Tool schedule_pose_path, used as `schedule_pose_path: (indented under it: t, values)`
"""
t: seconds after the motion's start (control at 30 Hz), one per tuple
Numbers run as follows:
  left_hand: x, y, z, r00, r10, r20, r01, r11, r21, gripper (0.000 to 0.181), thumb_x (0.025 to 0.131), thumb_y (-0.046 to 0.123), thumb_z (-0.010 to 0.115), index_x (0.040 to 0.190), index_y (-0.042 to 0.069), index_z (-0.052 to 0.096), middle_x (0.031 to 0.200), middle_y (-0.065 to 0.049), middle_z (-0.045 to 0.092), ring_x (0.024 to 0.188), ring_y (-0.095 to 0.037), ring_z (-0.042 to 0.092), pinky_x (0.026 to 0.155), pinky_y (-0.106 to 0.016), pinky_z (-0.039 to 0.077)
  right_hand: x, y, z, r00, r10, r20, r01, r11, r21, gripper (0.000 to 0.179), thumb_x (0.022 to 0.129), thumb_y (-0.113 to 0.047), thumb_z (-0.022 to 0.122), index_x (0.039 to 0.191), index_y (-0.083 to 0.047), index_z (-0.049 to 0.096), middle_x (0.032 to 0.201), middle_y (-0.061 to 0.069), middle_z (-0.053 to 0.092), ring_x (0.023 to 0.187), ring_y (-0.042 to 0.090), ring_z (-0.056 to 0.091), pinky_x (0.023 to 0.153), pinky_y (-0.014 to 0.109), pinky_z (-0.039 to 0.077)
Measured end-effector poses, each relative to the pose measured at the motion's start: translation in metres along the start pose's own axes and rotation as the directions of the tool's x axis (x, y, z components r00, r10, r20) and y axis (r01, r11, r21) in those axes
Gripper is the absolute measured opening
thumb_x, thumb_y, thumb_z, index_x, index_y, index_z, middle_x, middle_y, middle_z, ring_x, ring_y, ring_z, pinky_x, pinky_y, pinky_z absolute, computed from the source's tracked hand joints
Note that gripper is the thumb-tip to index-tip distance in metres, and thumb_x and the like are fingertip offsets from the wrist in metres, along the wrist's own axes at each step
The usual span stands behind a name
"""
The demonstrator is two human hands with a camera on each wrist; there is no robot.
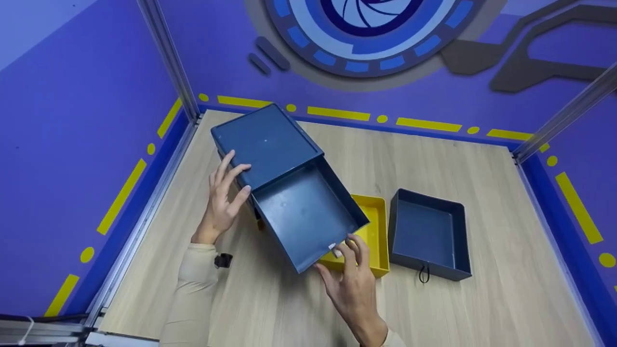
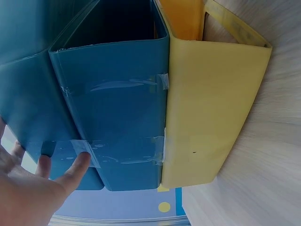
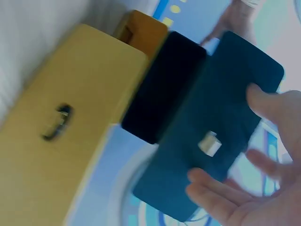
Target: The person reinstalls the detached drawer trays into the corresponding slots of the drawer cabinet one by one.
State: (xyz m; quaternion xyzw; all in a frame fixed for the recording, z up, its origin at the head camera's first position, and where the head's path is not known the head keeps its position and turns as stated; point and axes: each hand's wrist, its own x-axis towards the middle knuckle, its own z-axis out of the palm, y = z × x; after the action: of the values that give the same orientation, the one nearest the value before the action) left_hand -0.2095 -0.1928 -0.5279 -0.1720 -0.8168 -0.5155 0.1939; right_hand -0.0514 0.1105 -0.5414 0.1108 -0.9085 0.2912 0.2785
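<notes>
Nearest: right hand [image 1: 355,284] at the front of the top blue drawer [image 1: 308,217], fingers apart around a small white tab [image 3: 210,143] on the front panel; right wrist view blurred, no firm pinch visible. The drawer sticks well out of the top of the blue casing [image 1: 267,144], its inside bare. Probably light, stiff, smooth plastic, a bit slippery; thin walls could flex or crack if forced sideways. Best hold: middle of the front panel or the tab, pushed or pulled square to the casing.

Just under its front corner, yellow drawer [image 1: 385,241] on the tabletop [image 1: 506,241]; right beside it, loose blue drawer [image 1: 429,236] with black loop [image 1: 424,274], likely easiest taken by the side walls.

Further off, left hand [image 1: 222,202] spread along the casing's side and top edge, bracing rather than gripping. Clear tape [image 2: 141,157] joins the casing levels, yellow one [image 2: 214,113] lowest; steady the casing low, seams may give. Behind, patterned back wall [image 1: 337,86].
</notes>
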Motion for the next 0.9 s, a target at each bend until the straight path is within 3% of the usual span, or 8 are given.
schedule_pose_path:
  t: [0.17,0.33,0.57,0.77,0.9]
  values:
    - [0.002,0.0,0.001,1.0,0.017,0.001,-0.017,1.0,0.005,0.046,0.101,0.024,0.061,0.146,0.018,0.063,0.177,-0.009,0.024,0.152,-0.039,0.027,0.117,-0.074,0.02,-0.007,0.009,0.008,0.997,-0.001,-0.071,0.008,0.995,0.095,0.044,0.075,-0.008,0.097,0.104,-0.007,0.064,0.121,0.014,0.061,0.106,0.025,0.069,0.084,0.024,0.061]
    - [0.001,0.001,0.002,1.0,0.024,-0.003,-0.024,1.0,0.009,0.046,0.101,0.023,0.061,0.146,0.018,0.063,0.177,-0.009,0.025,0.153,-0.039,0.027,0.118,-0.073,0.02,-0.007,0.017,0.014,0.998,-0.015,-0.068,0.026,0.986,0.166,0.038,0.079,-0.001,0.092,0.108,-0.007,0.068,0.12,0.01,0.064,0.108,0.022,0.068,0.097,0.012,0.052]
    - [0.001,0.002,-0.001,1.0,0.01,-0.001,-0.01,1.0,0.011,0.046,0.101,0.021,0.061,0.146,0.019,0.063,0.177,-0.008,0.024,0.153,-0.039,0.026,0.117,-0.074,0.021,-0.006,0.017,0.018,0.998,-0.012,-0.067,0.025,0.98,0.198,0.038,0.08,-0.001,0.091,0.11,-0.007,0.068,0.12,0.011,0.063,0.109,0.021,0.067,0.097,0.013,0.051]
    - [0.002,0.002,-0.002,1.0,0.02,0.001,-0.02,1.0,0.011,0.046,0.1,0.021,0.061,0.146,0.019,0.063,0.177,-0.009,0.025,0.153,-0.039,0.027,0.117,-0.074,0.02,-0.004,0.016,0.02,0.994,-0.038,-0.1,0.056,0.982,0.183,0.042,0.078,0.0,0.092,0.111,-0.007,0.068,0.12,0.01,0.063,0.107,0.019,0.067,0.089,0.021,0.057]
    - [0.001,0.001,-0.001,0.999,0.035,-0.006,-0.035,0.999,0.013,0.046,0.099,0.021,0.061,0.145,0.016,0.063,0.176,-0.012,0.026,0.154,-0.041,0.027,0.117,-0.073,0.02,-0.004,0.016,0.02,0.995,-0.038,-0.092,0.053,0.984,0.171,0.045,0.076,0.001,0.093,0.112,-0.008,0.068,0.12,0.011,0.063,0.106,0.019,0.067,0.091,0.018,0.055]
